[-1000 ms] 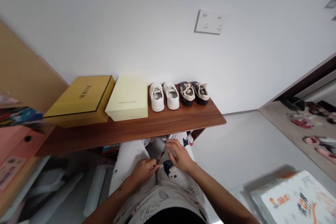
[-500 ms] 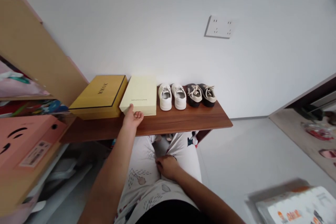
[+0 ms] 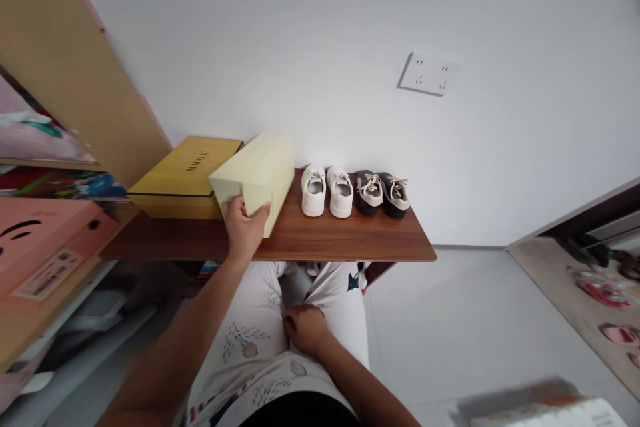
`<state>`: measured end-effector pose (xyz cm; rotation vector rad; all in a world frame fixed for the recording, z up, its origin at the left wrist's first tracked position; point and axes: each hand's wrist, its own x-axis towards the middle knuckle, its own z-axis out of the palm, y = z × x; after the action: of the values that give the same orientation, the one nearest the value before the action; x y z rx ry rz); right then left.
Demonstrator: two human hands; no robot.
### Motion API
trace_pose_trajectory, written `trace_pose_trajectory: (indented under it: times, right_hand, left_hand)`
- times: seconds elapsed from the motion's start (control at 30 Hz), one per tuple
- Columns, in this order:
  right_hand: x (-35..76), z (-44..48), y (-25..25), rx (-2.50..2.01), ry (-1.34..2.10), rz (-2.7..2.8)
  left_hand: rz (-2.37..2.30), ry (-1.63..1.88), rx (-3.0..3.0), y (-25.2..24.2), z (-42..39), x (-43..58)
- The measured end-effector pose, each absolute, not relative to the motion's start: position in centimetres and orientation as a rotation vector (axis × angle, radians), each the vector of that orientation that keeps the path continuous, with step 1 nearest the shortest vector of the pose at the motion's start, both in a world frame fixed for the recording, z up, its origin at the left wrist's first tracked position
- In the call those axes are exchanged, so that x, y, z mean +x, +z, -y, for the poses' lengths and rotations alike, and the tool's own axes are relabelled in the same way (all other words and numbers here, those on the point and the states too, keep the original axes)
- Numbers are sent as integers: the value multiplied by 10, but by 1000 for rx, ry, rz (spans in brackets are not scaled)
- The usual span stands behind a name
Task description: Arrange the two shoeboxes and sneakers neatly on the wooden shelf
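Note:
My left hand point(image 3: 243, 230) grips the front end of a pale yellow shoebox point(image 3: 263, 163), thumb on one side and fingers against the end face. The box is tipped up on its side on the brown wooden bench point(image 3: 345, 240). Left of it, a darker yellow shoebox point(image 3: 193, 170) marked "MMOK" lies flat. To its right stand a pair of white sneakers point(image 3: 327, 193) and a pair of dark sneakers with beige laces point(image 3: 381, 193). My right hand point(image 3: 306, 328) rests on my lap, fingers curled in, with nothing visible in it.
A wooden shelf unit point(image 3: 75, 33) rises on the left, with a pink box point(image 3: 50, 247) on it. Behind the bench is a white wall bearing a socket panel point(image 3: 425, 73). A white box point(image 3: 560, 413) sits on the floor at the lower right. Pink slippers point(image 3: 620, 333) lie at the far right.
My left hand has taken hold of the pale yellow shoebox and tilted it from lying flat onto its side. The view has shifted slightly. My right hand stays on my lap.

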<state>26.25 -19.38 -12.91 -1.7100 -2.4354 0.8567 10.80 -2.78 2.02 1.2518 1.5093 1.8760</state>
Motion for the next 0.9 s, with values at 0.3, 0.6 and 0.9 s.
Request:
trace_pose_trajectory:
  times: [0.3, 0.6, 0.9]
  right_hand:
    - [261, 192, -129, -1727, 853, 2429]
    - [276, 179, -118, -1473, 897, 1992]
    - [358, 13, -9, -1731, 53, 1376]
  left_hand:
    - [-1675, 582, 2673, -15, 21, 71]
    - [-1529, 471, 2775, -28, -5, 84]
    - [-1361, 825, 2569, 6, 23, 197]
